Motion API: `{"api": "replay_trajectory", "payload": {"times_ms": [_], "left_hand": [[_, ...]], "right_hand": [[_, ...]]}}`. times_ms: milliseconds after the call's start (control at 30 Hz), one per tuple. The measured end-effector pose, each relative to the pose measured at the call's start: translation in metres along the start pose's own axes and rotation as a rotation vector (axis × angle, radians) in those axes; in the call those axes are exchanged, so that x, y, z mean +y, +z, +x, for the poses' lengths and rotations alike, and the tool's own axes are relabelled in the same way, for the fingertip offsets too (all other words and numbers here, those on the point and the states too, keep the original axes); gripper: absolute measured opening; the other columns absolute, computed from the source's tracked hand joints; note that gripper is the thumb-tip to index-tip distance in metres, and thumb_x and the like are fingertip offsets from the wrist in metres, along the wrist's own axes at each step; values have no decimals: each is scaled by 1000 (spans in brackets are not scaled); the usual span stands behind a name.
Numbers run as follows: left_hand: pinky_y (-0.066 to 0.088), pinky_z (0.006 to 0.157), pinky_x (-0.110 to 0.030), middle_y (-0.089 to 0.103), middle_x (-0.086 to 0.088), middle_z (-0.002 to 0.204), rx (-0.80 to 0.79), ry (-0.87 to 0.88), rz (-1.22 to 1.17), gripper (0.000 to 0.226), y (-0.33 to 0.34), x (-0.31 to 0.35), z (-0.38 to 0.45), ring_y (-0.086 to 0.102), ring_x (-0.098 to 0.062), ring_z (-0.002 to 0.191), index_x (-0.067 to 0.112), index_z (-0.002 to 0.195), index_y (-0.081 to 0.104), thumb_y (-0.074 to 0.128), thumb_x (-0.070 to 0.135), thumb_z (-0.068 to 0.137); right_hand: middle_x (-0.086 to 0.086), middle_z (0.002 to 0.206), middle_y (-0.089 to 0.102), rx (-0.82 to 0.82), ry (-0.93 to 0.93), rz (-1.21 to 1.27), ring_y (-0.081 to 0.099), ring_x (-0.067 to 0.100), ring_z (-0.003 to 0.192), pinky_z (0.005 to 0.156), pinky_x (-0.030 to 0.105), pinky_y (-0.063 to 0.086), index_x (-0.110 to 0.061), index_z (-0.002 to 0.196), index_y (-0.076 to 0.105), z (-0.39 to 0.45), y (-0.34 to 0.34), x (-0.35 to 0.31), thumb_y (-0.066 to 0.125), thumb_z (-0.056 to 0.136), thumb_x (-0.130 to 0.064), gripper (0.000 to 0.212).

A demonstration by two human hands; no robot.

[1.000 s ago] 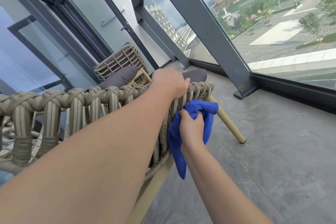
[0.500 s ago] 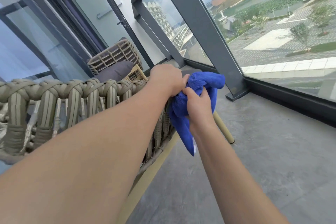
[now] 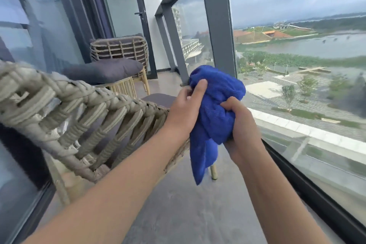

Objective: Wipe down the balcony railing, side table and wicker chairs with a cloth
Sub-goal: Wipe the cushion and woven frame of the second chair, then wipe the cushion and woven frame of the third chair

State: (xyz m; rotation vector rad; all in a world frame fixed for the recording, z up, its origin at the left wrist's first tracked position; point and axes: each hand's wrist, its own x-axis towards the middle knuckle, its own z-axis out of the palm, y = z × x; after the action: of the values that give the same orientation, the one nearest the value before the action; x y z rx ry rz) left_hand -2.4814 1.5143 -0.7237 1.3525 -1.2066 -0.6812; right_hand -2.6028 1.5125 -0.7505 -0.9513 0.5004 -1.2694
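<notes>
A bunched blue cloth (image 3: 214, 105) hangs in the air between both my hands, its tail dangling toward the floor. My right hand (image 3: 240, 125) grips its lower right side with curled fingers. My left hand (image 3: 185, 109) holds its left side, the thumb lying on the fabric. Just left of my hands runs the woven back rim of the near wicker chair (image 3: 83, 109). A second wicker chair (image 3: 120, 49) with a grey cushion stands farther back. The dark railing post (image 3: 217, 25) rises behind the cloth.
Glass panels (image 3: 307, 89) under the railing line the right side down to a dark base rail. Sliding glass doors (image 3: 49, 25) close off the left. A small slatted side table (image 3: 122, 86) sits between the chairs. Grey floor (image 3: 188, 204) runs between chair and glass.
My left hand left the chair rim and took hold of the cloth. The cloth rose from the chair's side into the air, and the view lifted toward the railing.
</notes>
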Motion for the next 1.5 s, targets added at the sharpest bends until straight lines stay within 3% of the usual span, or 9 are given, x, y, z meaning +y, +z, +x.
{"api": "replay_trajectory", "payload": {"times_ms": [167,300,433,600,800,933,1033,1200,1500], "left_hand": [[54,103,-44,77,-13,112,-195,-312,-600,72,-41,97,-29,74,-27,107,15,120,74,60,77,85],[56,95,-38,76,-12,110,-166,-233,-802,55,-87,191,-33,74,-26,101,13,114,75,61,61,92],[44,115,-52,65,-19,137,0,-125,-890,72,-128,277,-21,62,-37,128,7,138,62,79,48,82],[58,93,-47,75,-10,98,329,27,-754,7,-176,394,-18,74,-28,93,9,99,70,73,13,93],[58,98,-48,76,-13,112,370,-12,-742,18,-244,508,-27,73,-31,106,12,106,71,77,14,88],[56,101,-51,76,-15,115,364,-110,-778,17,-286,571,-34,73,-32,108,13,109,71,73,11,92],[53,104,-54,76,-13,117,362,-141,-770,21,-303,601,-43,72,-32,110,16,109,74,78,19,88],[55,102,-51,76,-9,116,371,-131,-793,24,-307,631,-58,73,-29,110,14,116,72,74,20,93],[58,91,-38,77,3,101,335,-14,-393,17,-306,631,-70,73,-16,101,18,106,71,76,27,92]], "right_hand": [[9,89,58,-45,-14,-89,58,24,84,67,31,46,-12,97,58,-9,85,-80,59,69,-23,30],[4,86,63,-156,-11,-212,64,20,83,79,39,52,-16,91,61,-14,165,-149,65,80,-31,19],[-11,81,66,-210,-122,-354,65,5,78,71,21,52,-22,92,64,-13,235,-222,61,95,-24,5],[12,105,73,-199,-57,-374,68,15,93,89,38,54,-16,107,68,-16,320,-305,63,82,-31,29],[8,119,75,-291,202,-409,70,31,116,107,61,49,-25,121,70,-26,411,-392,66,84,-45,42],[-6,117,77,-322,389,-375,72,19,112,104,55,53,-45,109,74,-47,464,-435,61,92,-55,24],[-1,121,76,-266,477,-211,70,24,117,106,53,52,-33,119,74,-66,489,-456,60,79,-56,49],[3,127,74,-281,481,13,72,23,114,86,42,61,-28,121,75,-94,518,-479,52,93,-45,40],[6,122,75,-203,478,13,73,20,111,93,35,61,-18,122,72,-103,510,-488,60,92,-31,34]]}}
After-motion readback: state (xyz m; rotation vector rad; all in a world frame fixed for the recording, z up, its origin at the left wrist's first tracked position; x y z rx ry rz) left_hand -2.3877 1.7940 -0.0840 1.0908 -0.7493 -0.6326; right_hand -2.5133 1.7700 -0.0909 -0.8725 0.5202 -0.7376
